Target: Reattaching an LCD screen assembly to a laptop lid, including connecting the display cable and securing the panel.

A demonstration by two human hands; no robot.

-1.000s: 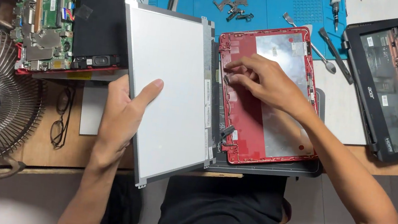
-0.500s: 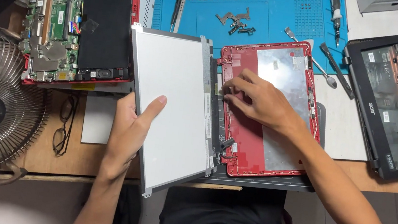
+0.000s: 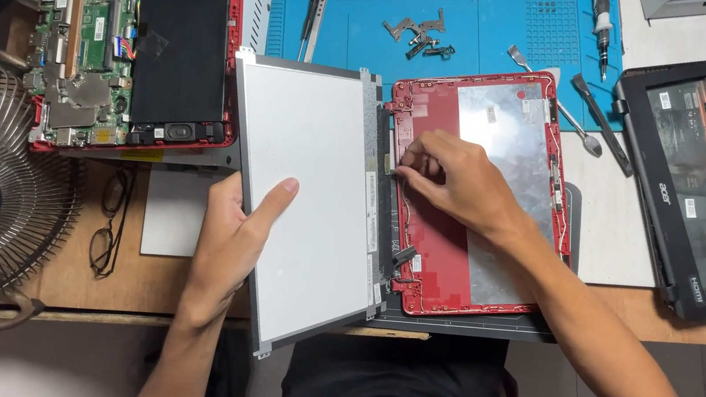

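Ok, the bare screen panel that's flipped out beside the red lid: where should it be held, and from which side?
By its outer long edge, from the left, as the left hand does now: thumb over the pale back face, fingers beneath. The screen panel is thin and flat, its inner edge lies against the red lid, where the right hand works at the joint, so that side is crowded. Avoid pressing mid-panel.

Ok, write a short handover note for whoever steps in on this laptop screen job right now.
Left hand grips the left edge of the flat display panel, thumb on its pale face, holding it tilted off the desk edge.
Right hand has fingertips pinched at the panel's right edge, against the red lid shell.
Done: panel is lifted out of the lid shell; hinges lie on the blue mat.
Left: whatever the fingers are working on there is hidden, so check before pulling the panel away.
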